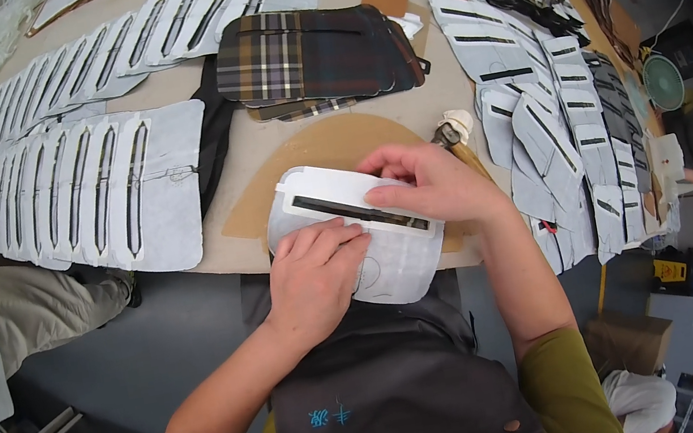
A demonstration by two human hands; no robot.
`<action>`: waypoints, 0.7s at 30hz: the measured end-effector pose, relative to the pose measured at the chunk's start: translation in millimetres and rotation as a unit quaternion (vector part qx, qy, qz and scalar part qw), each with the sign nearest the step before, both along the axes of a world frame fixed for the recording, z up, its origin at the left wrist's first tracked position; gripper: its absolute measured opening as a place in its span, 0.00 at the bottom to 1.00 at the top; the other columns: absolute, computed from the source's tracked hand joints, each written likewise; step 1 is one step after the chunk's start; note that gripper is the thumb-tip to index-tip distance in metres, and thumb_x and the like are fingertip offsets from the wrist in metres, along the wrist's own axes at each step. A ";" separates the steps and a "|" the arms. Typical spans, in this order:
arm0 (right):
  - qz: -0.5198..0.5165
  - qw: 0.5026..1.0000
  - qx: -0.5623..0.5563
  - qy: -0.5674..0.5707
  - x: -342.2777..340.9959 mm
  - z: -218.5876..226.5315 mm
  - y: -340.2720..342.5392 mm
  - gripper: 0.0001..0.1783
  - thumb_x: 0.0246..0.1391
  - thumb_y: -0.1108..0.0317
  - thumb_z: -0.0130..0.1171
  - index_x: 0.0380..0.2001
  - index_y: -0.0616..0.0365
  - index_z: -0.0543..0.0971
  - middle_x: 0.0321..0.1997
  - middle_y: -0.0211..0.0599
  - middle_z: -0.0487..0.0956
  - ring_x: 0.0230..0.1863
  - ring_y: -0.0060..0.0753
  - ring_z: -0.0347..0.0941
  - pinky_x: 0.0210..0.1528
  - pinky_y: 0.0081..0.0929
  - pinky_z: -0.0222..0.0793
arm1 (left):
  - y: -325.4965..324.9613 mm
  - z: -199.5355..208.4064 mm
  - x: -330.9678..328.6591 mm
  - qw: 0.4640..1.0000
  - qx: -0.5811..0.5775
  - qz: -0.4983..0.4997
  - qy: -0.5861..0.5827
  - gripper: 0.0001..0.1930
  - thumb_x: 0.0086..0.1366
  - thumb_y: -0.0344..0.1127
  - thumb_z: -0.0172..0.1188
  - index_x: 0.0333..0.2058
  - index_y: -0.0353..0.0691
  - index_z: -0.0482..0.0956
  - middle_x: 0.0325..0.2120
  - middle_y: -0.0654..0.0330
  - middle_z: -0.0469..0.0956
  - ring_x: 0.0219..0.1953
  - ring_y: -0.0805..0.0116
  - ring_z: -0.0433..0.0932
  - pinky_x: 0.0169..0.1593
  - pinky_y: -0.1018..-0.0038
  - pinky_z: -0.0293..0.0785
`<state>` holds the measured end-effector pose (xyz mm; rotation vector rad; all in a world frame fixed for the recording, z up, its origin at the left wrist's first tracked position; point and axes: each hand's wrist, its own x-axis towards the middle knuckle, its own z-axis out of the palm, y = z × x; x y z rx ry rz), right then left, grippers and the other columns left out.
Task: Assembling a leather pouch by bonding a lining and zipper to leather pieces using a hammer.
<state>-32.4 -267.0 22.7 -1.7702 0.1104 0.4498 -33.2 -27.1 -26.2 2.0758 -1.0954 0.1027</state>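
A rounded, white-backed fabric panel [409, 265] lies at the table's near edge, its lower part hanging past it. Along a long slot in the panel, bordered by a white strip [332, 181], dark fabric shows. My left hand [311, 276] is closed on the panel, its bent fingers together at the slot's near edge and its thumb hidden. My right hand [431, 180] pinches the far side, thumb on top by the slot and fingers curled at the far edge. Beneath the panel is a tan, rounded board [268, 179].
Overlapping rows of similar slotted white panels [164, 177] cover the left; more panels [486, 40] lie at right. Dark plaid pieces [294, 57] are stacked beyond my hands. A hammer [457, 140] with a wrapped head rests right of the board. Another person's leg [51, 299] is at left.
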 end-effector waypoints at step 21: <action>-0.107 0.948 -0.230 -0.192 -13.5 -17.4 1.3 0.11 0.58 0.74 0.63 0.45 0.58 0.81 0.32 0.31 0.79 0.30 0.22 0.72 0.36 0.24 0.71 | -38.6 15.9 16.8 0.999 -0.022 -0.024 -0.026 0.09 0.51 0.32 0.73 0.31 0.46 0.82 0.30 0.65 0.76 0.40 0.61 0.74 0.52 0.61 0.63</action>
